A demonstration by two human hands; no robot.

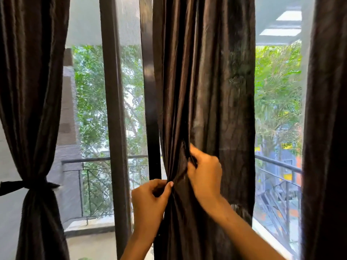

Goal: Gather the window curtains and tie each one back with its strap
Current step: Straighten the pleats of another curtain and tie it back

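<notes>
A dark brown middle curtain (204, 91) hangs in front of the window. My left hand (150, 199) pinches its left edge at waist height, fingers closed on the fabric. Just above and to the right, my right hand (204, 173) grips a bunch of its folds. The fabric is drawn in where the hands meet. At the far left, another brown curtain (32, 91) is gathered and bound by a dark strap (24, 184). A third curtain (326, 128) hangs loose at the right edge. No strap for the middle curtain is visible.
Dark vertical window frame posts (112, 109) stand left of the middle curtain. Behind the glass are a balcony railing (105, 160), trees and a building wall. A pale sill (266, 231) runs along the lower right.
</notes>
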